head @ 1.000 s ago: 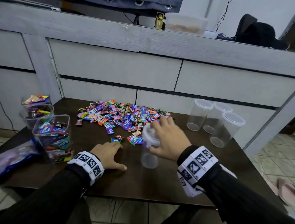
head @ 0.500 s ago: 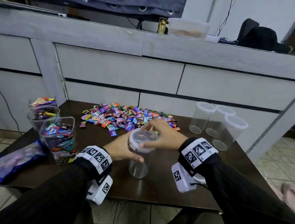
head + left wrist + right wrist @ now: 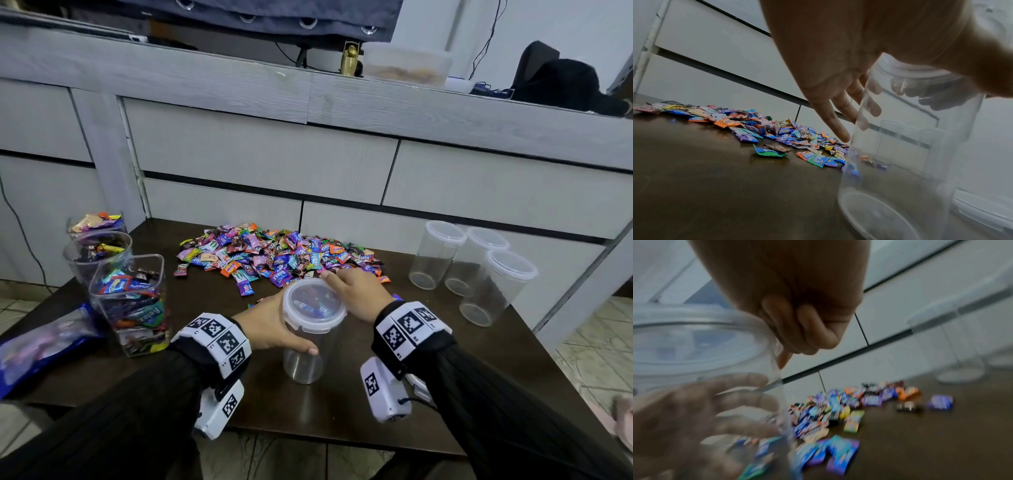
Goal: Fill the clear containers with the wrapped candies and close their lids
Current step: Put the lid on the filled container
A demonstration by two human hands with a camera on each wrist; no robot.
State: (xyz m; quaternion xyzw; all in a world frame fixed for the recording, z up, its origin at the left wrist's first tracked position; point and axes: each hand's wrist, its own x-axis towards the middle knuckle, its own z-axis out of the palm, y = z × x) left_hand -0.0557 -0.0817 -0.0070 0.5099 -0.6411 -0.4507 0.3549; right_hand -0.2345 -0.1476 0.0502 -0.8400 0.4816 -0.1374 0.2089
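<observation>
Far left on the table (image 3: 342, 421): three filled containers (image 3: 132, 301), no lids on, w/ a blue bag (image 3: 44, 342) beside them. Candy pile (image 3: 274, 257) sits mid-table at the back edge.

Left hand (image 3: 270, 329) wraps the clear container (image 3: 308, 346) at its upper wall, thumb on the near side, fingers curled round the far side, seen thru the plastic in the left wrist view. Container stands upright near the front edge, long axis vertical, empty, lid (image 3: 313, 305) on top.

Right hand (image 3: 356, 294) is just right of the lid, fingers bent over its far-right rim, seemingly pinching the edge; right wrist view is too blurred to confirm. Lid is directly under those fingertips, so it looks like a straight upward peel comes next, right hand nearer, left bracing.

Far right: three lidded empty containers (image 3: 472, 267), well apart.
</observation>
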